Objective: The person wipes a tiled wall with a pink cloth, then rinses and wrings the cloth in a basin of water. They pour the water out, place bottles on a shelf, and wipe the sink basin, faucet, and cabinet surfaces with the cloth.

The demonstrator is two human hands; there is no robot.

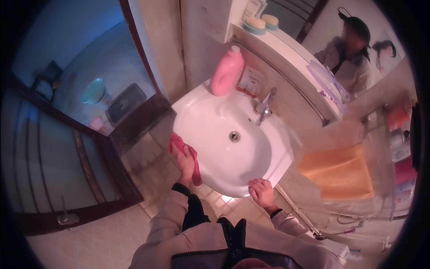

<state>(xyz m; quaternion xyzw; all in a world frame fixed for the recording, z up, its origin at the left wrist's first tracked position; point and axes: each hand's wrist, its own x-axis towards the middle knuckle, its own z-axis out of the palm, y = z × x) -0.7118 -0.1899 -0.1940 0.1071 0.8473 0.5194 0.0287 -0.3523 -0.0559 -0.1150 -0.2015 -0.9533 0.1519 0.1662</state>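
A white ceramic washbasin (208,161) stands in front of me, with a metal drain (234,136) in its bowl and a chrome faucet (267,104) at the back. My left hand (184,161) presses a dark pink cloth (196,176) against the basin's left rim. One end of the cloth hangs below my fingers. On the front right rim rests my right hand (261,192), its fingers lying together over the edge. Nothing shows in that hand, though its underside is hidden.
A pink detergent bottle (226,72) and a white pouch (251,80) sit behind the bowl. Above them runs a shelf (285,47) with soap dishes (254,27) and a metal rail (285,80). An orange cloth (342,171) hangs at right; a dark-framed door (127,198) stands left.
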